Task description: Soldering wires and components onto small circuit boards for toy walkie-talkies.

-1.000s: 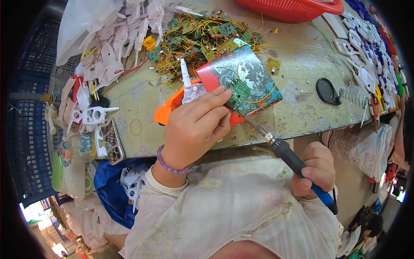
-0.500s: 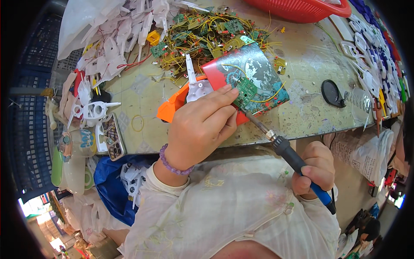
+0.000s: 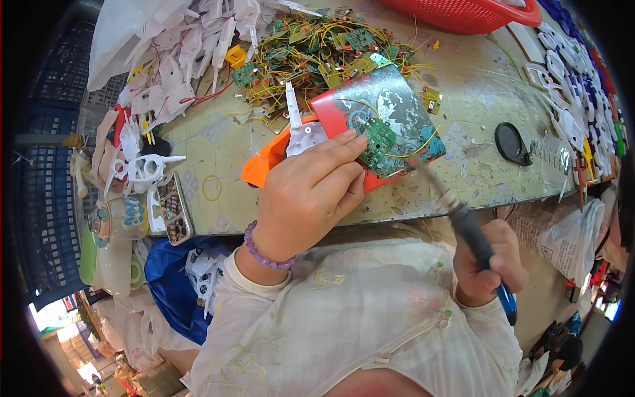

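Observation:
My left hand point(image 3: 314, 178) pinches the left edge of a small green circuit board point(image 3: 379, 139) between closed fingers. Yellow wires come off the board, and it rests on a worn red and dark sheet point(image 3: 403, 102). In my right hand point(image 3: 493, 264) is a soldering iron point(image 3: 471, 228) with a black and blue handle. Its tip, a little blurred, points up and left, just right of the board and apart from it. Partly under my left hand are a white plastic part point(image 3: 304, 137) with a long arm and an orange plastic piece point(image 3: 268, 161).
Beyond the sheet lies a heap of wired circuit boards point(image 3: 317, 56), with white plastic parts point(image 3: 178, 73) to its left. A red basket point(image 3: 456, 16) stands at the far edge. At right are a black round dish point(image 3: 510, 142) and a coiled spring point(image 3: 546, 152). A phone point(image 3: 174, 208) lies left.
The soldering iron's tip has come away from the board's lower edge, moving right and slightly up. My right hand shifted a little right with it; my left hand stays in place.

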{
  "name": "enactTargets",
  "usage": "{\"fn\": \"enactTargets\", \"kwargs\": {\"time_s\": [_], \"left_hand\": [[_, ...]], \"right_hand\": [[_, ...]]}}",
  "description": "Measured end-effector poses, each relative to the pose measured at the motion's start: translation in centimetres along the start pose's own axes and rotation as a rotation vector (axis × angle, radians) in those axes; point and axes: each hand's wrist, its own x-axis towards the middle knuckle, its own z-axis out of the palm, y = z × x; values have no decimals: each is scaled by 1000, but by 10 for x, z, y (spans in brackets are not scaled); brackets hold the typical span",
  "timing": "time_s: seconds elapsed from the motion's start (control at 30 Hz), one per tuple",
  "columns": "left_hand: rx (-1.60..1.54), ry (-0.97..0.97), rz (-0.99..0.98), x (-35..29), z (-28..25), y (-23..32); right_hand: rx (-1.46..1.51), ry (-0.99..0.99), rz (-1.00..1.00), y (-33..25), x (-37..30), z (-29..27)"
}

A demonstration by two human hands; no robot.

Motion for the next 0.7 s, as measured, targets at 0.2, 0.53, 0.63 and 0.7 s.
{"fn": "enactTargets", "kwargs": {"time_s": [0.2, 0.53, 0.63, 0.7], "left_hand": [[3, -8, 12, -1, 1, 0], [-147, -12, -33, -5, -8, -5], [-403, -16, -162, -17, -23, -18], [-428, -27, -207, -29, -32, -34]], "right_hand": [[-21, -116, 304, 27, 38, 23], [-37, -641, 159, 82, 81, 66], [-32, -645, 213, 79, 79, 65], [-37, -607, 246, 76, 79, 67]]}}
